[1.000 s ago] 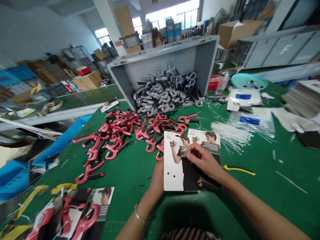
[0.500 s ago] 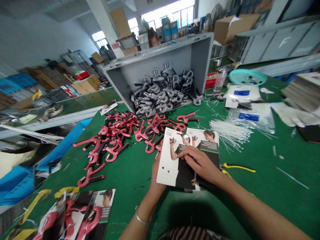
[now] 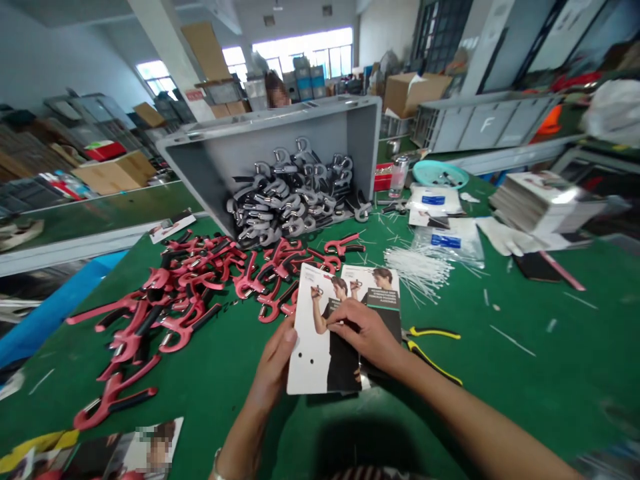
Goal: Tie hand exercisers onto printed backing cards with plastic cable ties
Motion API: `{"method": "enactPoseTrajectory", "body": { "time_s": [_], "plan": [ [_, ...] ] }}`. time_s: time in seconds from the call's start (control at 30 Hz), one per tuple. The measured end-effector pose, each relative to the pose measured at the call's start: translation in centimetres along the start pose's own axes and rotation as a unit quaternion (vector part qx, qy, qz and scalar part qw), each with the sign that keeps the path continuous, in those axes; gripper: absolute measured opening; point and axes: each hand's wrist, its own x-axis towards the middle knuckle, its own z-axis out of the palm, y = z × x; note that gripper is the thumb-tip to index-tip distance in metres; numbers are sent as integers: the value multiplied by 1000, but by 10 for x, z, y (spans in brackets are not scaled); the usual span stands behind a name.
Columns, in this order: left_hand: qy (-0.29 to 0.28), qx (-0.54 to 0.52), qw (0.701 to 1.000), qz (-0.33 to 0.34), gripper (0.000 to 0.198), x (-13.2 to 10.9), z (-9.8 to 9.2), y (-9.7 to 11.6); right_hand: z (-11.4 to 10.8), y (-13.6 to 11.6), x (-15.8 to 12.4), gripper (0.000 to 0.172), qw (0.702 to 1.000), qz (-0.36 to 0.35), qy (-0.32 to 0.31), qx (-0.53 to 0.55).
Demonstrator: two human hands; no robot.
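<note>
My left hand [image 3: 274,363] grips the left edge of a printed backing card [image 3: 313,343] held just above the green table [image 3: 525,373]. Fingers curled, my right hand [image 3: 364,332] presses on the card's top face; I cannot make out whether it pinches anything. A second printed card [image 3: 383,293] lies partly under the first. A pile of red and black hand grippers [image 3: 200,283] spreads to the left and behind the card.
A tipped grey crate [image 3: 220,150] holds grey hand grippers [image 3: 290,193]. White cable ties [image 3: 417,267] and yellow-handled pliers [image 3: 433,343] lie to the right. A card stack [image 3: 540,200], plastic bags [image 3: 440,233] and a teal bowl [image 3: 440,175] sit far right. A person stands behind the crate.
The view has swung right, so everything sits further left in the picture. My hands still hold the card; the left thumb now shows at its edge.
</note>
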Motion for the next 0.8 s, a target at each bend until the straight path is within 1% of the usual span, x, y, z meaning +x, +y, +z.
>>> {"method": "enactPoseTrajectory", "body": {
  "time_s": [0.13,0.2,0.23,0.3,0.33,0.4,0.43,0.5,0.53,0.57,0.63,0.67,0.73,0.8],
  "plan": [
    [9,-1,999,-37,76,-8,7,17,1,0,-6,15,997,-11,-33,-74],
    [6,10,998,-55,76,-10,9,20,3,-1,-9,18,995,-18,-47,-90],
    [5,18,998,-67,75,-10,9,20,4,-1,-10,19,995,-26,-43,-83],
    [9,24,996,-90,74,-7,6,15,4,-4,-15,18,999,-25,-14,-39],
    [13,20,995,-100,72,-5,3,10,2,-5,-18,17,1000,-8,7,-9],
    [25,-3,993,-115,66,0,-2,1,-10,-2,-28,16,997,55,54,29],
    [29,-15,993,-117,61,2,-4,-2,-20,2,-33,18,991,97,84,22],
    [30,-24,994,-101,50,5,-7,-6,-48,20,-44,24,970,189,137,-61],
    [31,-18,996,-87,44,7,-6,-6,-63,33,-47,28,948,238,164,-133],
    [30,-6,997,-76,40,10,-5,-6,-79,48,-50,29,922,282,151,-216],
    [37,35,996,-67,37,17,0,-4,-105,78,-49,25,899,316,133,-273],
    [41,56,995,-69,38,21,3,-3,-113,91,-47,22,889,330,119,-294],
    [50,88,992,-73,43,29,6,-4,-121,111,-40,18,873,353,96,-322],
    [52,96,991,-83,49,33,5,-5,-122,122,-34,16,856,376,70,-347]
  ]
}}
